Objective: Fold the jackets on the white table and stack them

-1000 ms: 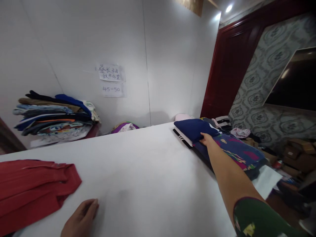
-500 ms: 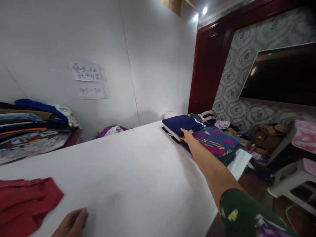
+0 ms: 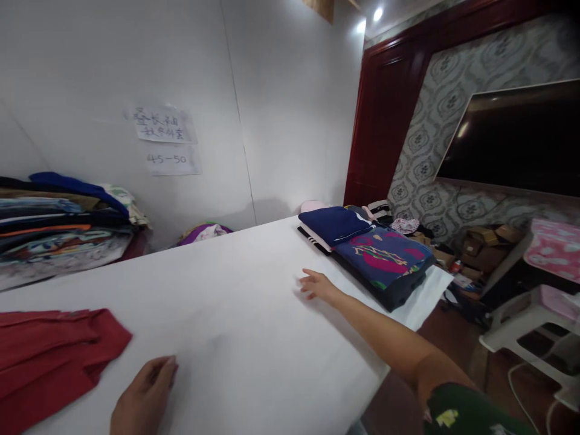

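Back from the navy top (image 3: 333, 223), which its fingers met half a second ago, the right hand (image 3: 317, 287) has come nearer and is now over the bare surface (image 3: 240, 320), just on the near side of that top. Its fingers are loosely spread and have hold of nothing; whether they touch the surface I cannot tell. Nearer than the navy top and well to its left, the left hand (image 3: 142, 396) is loosely curled, with no cloth showing; I cannot tell whether thumb and fingertips meet.

Handling the navy top well, I judge, means letting it lie flat, lifting clear of its edge, and straightening by light pats, since a tug could shift the layers below.

It lies folded, partly on a printed garment (image 3: 385, 260), its long axis roughly left to right, one corner pointing left. Well left of the navy top, just beside the left hand but apart, a red shirt (image 3: 49, 356) also runs left to right, its visible end towards the navy top, the other out of view
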A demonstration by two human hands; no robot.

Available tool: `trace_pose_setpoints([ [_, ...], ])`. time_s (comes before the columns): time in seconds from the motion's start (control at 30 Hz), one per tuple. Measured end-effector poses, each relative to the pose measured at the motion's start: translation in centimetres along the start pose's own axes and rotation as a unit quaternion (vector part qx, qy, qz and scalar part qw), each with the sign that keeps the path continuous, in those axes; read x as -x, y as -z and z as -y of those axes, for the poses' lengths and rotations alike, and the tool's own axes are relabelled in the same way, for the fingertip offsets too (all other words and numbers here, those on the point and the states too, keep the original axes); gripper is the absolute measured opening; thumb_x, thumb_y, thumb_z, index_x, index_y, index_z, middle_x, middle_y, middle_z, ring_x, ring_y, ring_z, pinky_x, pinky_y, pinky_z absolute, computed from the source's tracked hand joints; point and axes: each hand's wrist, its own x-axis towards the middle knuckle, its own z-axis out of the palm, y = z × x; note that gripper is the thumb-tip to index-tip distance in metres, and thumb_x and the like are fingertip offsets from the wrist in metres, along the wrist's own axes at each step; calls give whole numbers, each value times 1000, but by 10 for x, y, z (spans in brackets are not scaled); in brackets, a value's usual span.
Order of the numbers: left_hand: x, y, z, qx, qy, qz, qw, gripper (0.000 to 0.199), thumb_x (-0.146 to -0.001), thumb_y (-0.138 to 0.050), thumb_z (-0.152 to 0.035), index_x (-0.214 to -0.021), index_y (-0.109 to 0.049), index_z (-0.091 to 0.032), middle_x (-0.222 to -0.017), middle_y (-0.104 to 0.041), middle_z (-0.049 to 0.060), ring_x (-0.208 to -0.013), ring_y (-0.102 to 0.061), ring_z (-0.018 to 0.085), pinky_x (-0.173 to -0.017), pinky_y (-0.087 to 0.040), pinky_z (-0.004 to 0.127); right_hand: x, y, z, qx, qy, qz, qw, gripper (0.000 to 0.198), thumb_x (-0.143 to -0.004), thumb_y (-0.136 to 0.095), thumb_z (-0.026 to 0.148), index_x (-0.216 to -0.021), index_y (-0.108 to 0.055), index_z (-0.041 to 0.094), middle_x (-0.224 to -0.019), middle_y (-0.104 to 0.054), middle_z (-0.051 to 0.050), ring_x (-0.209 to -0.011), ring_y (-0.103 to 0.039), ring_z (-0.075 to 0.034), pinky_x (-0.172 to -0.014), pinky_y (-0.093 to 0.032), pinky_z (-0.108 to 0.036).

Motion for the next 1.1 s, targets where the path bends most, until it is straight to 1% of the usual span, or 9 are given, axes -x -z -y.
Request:
trace_pose_setpoints([
  [0.13,8,4,-8,76,-14,6,997,35,-76,-46,-56,-86,-62,-26,-75,-73,1,-77,-68,26,-68,-49,34,-1,-8,3,92,118,-39,988,41,-65,-77,12,-103,-73,26,-110,-70,-3,-96,-64,-19,-89,-54,-37],
  [0.27,16,1,-13,105,-38,-7,994,34,-77,-48,-53,-86,-63,-23,-71,-69,1,-72,-65,23,-66,-47,32,12,-33,-2,138,140,31,980,35,-64,-77,15,-97,-76,28,-108,-73,-4,-106,-63,-26,-107,-42,-50],
  [0.33,23,1,-18,120,-48,-22,991,30,-79,-49,-48,-85,-63,-22,-71,-68,1,-72,-64,22,-67,-46,31,28,-53,-16,167,140,98,971,36,-63,-78,17,-97,-77,28,-111,-73,-5,-114,-61,-30,-113,-34,-55],
  [0.47,42,5,-27,170,-91,-26,981,26,-84,-46,-36,-83,-64,-17,-76,-70,6,-76,-64,22,-69,-46,33,66,-89,-50,222,179,226,932,33,-70,-75,22,-101,-77,29,-131,-66,-6,-134,-48,-34,-121,-17,-58],
  [0.57,50,7,-30,180,-84,-38,979,27,-85,-46,-30,-84,-67,-14,-75,-71,7,-76,-66,21,-67,-46,32,77,-96,-68,198,195,232,932,31,-74,-74,27,-104,-76,33,-137,-61,-4,-141,-40,-34,-123,-5,-59],
  [0.7,49,16,-31,181,-68,-81,978,20,-84,-53,-26,-81,-70,-16,-75,-73,6,-73,-69,18,-67,-49,27,67,-89,-86,234,212,232,920,32,-77,-73,31,-106,-75,42,-137,-61,-4,-140,-42,-35,-124,-13,-54],
  [0.87,39,61,-27,68,-93,-215,970,16,-88,-56,-22,-83,-71,-19,-82,-73,5,-74,-68,15,-70,-52,26,56,-76,-100,368,303,236,847,36,-86,-58,43,-118,-72,33,-141,-57,-9,-136,-46,-38,-118,-26,-66],
  [0.97,31,106,-9,30,-88,-288,953,16,-89,-54,-21,-94,-68,-20,-102,-71,7,-95,-66,19,-86,-53,33,55,-72,-102,422,353,237,801,41,-93,-48,44,-123,-70,26,-142,-57,-9,-134,-49,-36,-112,-37,-65],
  [1.1,24,160,24,-35,-51,-370,927,25,-88,-53,-20,-109,-65,-16,-130,-60,15,-125,-53,28,-108,-42,42,51,-69,-105,457,409,225,757,41,-95,-46,43,-124,-69,24,-140,-58,-9,-131,-53,-35,-107,-46,-61],
])
